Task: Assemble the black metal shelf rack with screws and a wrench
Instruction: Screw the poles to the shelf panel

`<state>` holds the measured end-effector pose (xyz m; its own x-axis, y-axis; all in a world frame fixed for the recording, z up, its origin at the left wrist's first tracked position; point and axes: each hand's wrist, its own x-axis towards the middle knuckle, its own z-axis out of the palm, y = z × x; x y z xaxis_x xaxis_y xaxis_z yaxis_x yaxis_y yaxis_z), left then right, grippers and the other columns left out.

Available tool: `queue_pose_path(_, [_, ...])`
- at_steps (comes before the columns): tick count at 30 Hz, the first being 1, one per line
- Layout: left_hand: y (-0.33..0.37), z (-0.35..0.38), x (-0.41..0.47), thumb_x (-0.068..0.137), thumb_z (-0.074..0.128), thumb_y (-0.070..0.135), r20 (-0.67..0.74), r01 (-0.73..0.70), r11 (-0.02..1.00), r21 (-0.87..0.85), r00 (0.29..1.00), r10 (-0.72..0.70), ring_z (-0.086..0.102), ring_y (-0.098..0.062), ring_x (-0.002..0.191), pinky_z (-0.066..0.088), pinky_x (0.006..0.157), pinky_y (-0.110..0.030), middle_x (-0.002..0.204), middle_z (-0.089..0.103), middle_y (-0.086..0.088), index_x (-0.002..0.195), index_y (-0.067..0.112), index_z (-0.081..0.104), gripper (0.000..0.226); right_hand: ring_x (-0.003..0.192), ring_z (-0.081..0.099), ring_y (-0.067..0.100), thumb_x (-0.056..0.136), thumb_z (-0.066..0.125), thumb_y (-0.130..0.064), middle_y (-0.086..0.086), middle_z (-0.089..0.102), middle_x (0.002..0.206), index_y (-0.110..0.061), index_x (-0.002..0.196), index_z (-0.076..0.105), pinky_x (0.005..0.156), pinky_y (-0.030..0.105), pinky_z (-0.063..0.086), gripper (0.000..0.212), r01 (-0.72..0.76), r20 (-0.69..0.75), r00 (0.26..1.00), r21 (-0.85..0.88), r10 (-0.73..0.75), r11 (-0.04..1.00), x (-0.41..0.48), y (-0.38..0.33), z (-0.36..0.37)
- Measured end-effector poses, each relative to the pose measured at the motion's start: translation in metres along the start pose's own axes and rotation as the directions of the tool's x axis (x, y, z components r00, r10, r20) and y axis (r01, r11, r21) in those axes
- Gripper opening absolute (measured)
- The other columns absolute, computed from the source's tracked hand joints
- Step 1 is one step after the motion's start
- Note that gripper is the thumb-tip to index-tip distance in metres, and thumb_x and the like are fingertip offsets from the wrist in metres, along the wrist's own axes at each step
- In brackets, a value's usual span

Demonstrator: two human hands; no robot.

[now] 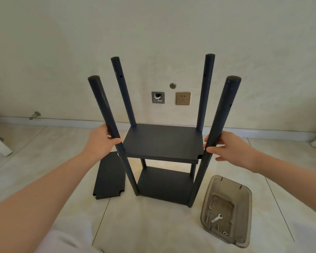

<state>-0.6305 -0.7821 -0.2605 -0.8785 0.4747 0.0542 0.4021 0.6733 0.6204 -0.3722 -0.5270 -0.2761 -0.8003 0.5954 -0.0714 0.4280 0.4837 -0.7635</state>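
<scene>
Pale glossy floor tiles (pixel 153 225) carry the rack (pixel 162 143), upright near the wall. It is judged rigid and fairly light, its smooth painted tubes slippery, so grip the posts at mid-height. The left hand (pixel 100 143) wraps the front left post (pixel 106 110); the right hand (pixel 232 147) curls round the front right post (pixel 224 114). A flat notched shelf panel (pixel 109 178) lies beside the rack. A translucent tray (pixel 244 198) holds the wrench (pixel 217 218).

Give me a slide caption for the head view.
Left hand and right hand grip the front posts of the black rack; spare shelf, wrench in tray nearby.

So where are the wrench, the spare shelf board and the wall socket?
wrench (pixel 217 218): head view, middle of handle
spare shelf board (pixel 109 178): head view, centre of face
wall socket (pixel 183 98): head view, centre of plate
</scene>
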Motion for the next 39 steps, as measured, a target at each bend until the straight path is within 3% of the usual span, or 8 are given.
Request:
queue_pose_path(4, [0.0,0.007,-0.002,0.093,0.07,0.022,-0.042,0.035,0.986,0.161,0.999,-0.028,0.069,-0.032,0.098,0.054,0.081,-0.036,0.11,0.071,-0.014,0.115,0.003,0.063,0.03,0.087,0.065,0.009,0.093,0.065,-0.02,-0.013,0.062,0.096,-0.028,0.104,0.057,0.057,0.013,0.054,0.016,0.02,0.021,1.0,0.009,-0.02,1.0,-0.004,-0.001,-0.001])
queue_pose_path(8, [0.01,0.019,-0.013,0.095,0.064,0.021,0.122,0.117,0.937,0.329,0.979,-0.165,0.07,-0.022,0.07,0.055,0.059,-0.03,0.082,0.068,-0.01,0.098,0.001,0.061,0.021,0.09,0.067,0.017,0.094,0.065,-0.023,-0.009,0.063,0.098,-0.025,0.108,0.056,0.065,0.02,0.057,0.016,0.04,0.047,0.998,-0.041,-0.038,0.998,-0.004,-0.002,-0.004])
queue_pose_path(12, [0.041,0.052,-0.042,0.095,0.059,0.021,0.319,-0.112,0.95,0.293,0.948,0.014,0.07,-0.02,0.07,0.06,0.069,-0.035,0.076,0.071,-0.006,0.082,0.008,0.071,0.021,0.091,0.066,0.015,0.095,0.063,-0.024,-0.012,0.062,0.099,-0.027,0.109,0.055,0.07,0.025,0.059,0.016,0.058,0.071,0.996,-0.043,-0.055,0.997,-0.004,0.0,-0.006])
queue_pose_path(15, [0.058,0.084,-0.067,0.096,0.055,0.022,0.331,-0.399,0.887,0.234,0.89,0.313,0.067,-0.017,0.09,0.056,0.081,-0.032,0.097,0.07,0.002,0.103,0.02,0.073,0.019,0.092,0.066,0.015,0.095,0.062,-0.025,-0.016,0.06,0.096,-0.029,0.108,0.055,0.075,0.025,0.058,0.015,0.068,0.073,0.995,-0.024,-0.066,0.997,-0.005,0.002,-0.005])
queue_pose_path(18, [0.066,0.117,-0.075,0.097,0.059,0.026,0.299,-0.674,0.678,0.293,0.738,0.605,0.054,-0.013,0.119,0.046,0.099,-0.03,0.128,0.06,0.005,0.133,0.023,0.061,0.035,0.097,0.062,0.014,0.096,0.061,-0.026,-0.015,0.059,0.097,-0.029,0.11,0.055,0.083,0.027,0.052,0.015,0.074,0.074,0.995,-0.02,-0.072,0.997,-0.007,0.002,-0.005])
queue_pose_path(24, [0.079,0.178,-0.059,0.092,0.055,0.062,0.379,-0.605,0.703,0.374,0.791,0.479,-0.005,-0.018,0.155,-0.004,0.122,-0.04,0.168,0.003,0.003,0.16,0.021,0.005,0.094,0.092,0.055,0.006,0.097,0.059,-0.026,-0.013,0.054,0.106,-0.022,0.132,0.048,0.075,0.015,0.043,0.037,0.123,-0.009,0.992,-0.127,-0.125,0.984,-0.009,0.004,0.001])
queue_pose_path(30, [0.069,0.202,-0.057,0.085,0.052,0.076,0.29,-0.579,0.677,0.454,0.815,0.503,0.0,-0.018,0.155,-0.003,0.122,-0.044,0.168,0.003,0.006,0.16,0.026,0.004,0.102,0.093,0.062,0.012,0.096,0.062,-0.021,-0.003,0.064,0.119,-0.024,0.137,0.039,0.054,-0.007,0.037,0.048,0.199,-0.016,0.979,-0.13,-0.203,0.971,-0.005,0.004,0.005])
queue_pose_path(39, [0.065,0.205,-0.062,0.085,0.04,0.082,0.22,-0.584,0.66,0.473,0.804,0.553,0.009,-0.02,0.155,0.002,0.123,-0.046,0.167,0.014,0.006,0.16,0.027,0.015,0.096,0.102,0.067,0.021,0.096,0.061,-0.023,0.003,0.065,0.124,-0.023,0.143,0.035,0.054,0.003,0.042,0.054,0.205,0.027,0.979,-0.177,-0.203,0.963,0.005,-0.008,0.002])
